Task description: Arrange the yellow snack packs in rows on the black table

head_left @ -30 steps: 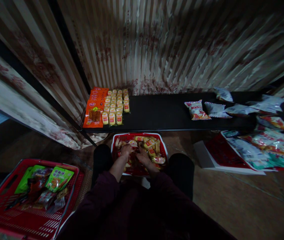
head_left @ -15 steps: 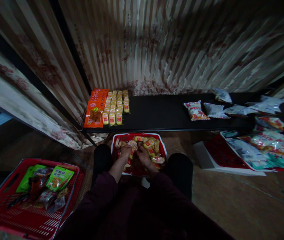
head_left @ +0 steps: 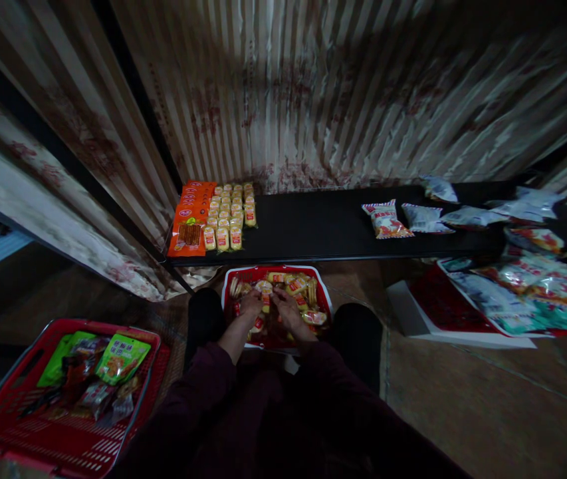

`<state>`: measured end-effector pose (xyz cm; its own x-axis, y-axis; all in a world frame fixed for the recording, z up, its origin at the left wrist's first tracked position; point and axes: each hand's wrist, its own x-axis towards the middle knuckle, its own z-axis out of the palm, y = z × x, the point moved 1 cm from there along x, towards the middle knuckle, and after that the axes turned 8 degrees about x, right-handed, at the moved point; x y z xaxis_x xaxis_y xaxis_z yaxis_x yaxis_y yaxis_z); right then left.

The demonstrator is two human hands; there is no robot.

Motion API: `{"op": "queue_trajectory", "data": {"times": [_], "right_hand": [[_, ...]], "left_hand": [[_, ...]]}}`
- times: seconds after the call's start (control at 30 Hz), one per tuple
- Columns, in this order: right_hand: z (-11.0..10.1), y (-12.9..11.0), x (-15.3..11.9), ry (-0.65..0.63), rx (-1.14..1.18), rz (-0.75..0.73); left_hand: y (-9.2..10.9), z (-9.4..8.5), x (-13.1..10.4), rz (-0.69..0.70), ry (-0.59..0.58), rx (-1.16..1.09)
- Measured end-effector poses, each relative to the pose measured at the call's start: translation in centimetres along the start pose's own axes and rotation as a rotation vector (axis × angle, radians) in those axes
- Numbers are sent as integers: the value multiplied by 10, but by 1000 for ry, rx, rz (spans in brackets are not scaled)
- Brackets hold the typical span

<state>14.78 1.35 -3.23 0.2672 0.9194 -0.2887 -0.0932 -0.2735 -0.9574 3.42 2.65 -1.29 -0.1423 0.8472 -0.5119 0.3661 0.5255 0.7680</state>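
Note:
Both hands are inside a red basket with a white rim (head_left: 319, 273), which stands between my knees below the shelf edge. It holds several small yellow packets with red labels (head_left: 296, 286). My left hand (head_left: 249, 306) reaches in at the left and is closed around something I cannot make out. At the right, my right hand (head_left: 286, 307) has its fingers spread over the packets. One packet (head_left: 266, 303) lies between the two hands. Rows of similar packets (head_left: 222, 238) stand on the black shelf (head_left: 308, 226), beside orange packs (head_left: 188, 229).
White snack bags (head_left: 387, 219) lie on the right part of the shelf. A full basket of bags (head_left: 502, 306) sits at the lower right. Another red basket (head_left: 58, 432) with green pouches (head_left: 122, 359) is at the lower left. A striped curtain (head_left: 303, 100) hangs behind.
My right hand's fingers have spread apart. The packet between my hands shows more clearly. The whole view has shifted slightly.

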Motion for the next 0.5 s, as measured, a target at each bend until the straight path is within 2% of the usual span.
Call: {"op": "queue_trajectory", "data": {"times": [0.1,0.33,0.5], "right_hand": [[-1,1,1,16,83,31],[-2,0,-2,-34,136,83],[-1,-2,-8,-132,232,92]], "left_hand": [[1,0,0,-2,18,-37],[-3,3,4,-1,69,-117],[-7,5,9,11,84,-166]]}}
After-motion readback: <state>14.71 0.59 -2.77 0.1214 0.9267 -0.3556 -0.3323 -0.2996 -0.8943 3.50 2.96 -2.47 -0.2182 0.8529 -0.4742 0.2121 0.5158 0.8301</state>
